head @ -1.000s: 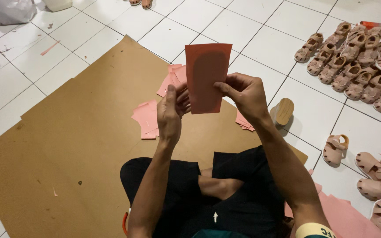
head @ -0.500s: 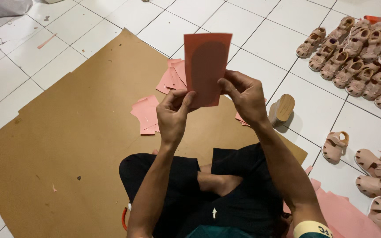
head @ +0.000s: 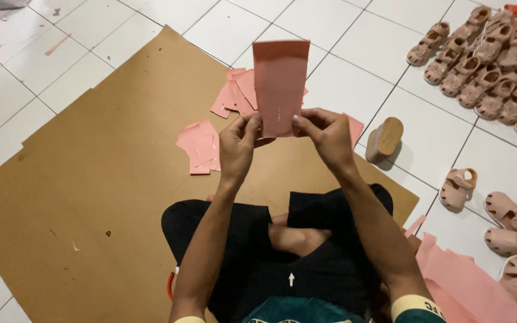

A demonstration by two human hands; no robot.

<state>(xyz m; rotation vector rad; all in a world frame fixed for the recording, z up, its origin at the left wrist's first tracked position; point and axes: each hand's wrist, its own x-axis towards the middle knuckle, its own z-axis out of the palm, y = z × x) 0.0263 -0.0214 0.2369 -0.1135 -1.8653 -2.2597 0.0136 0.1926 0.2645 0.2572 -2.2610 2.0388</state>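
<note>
Over brown cardboard (head: 91, 197), left hand (head: 239, 146) and right hand (head: 325, 136) pinch the upright pink sheet's (head: 280, 84) bottom edge, long axis pointing away.

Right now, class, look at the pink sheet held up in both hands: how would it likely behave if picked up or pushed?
The pink sheet stands upright from a pinch at its bottom edge by the left hand and right hand, so it is probably fairly stiff, like card. It looks thin, so likely light. Being flat, it would probably slide rather than roll.
</note>
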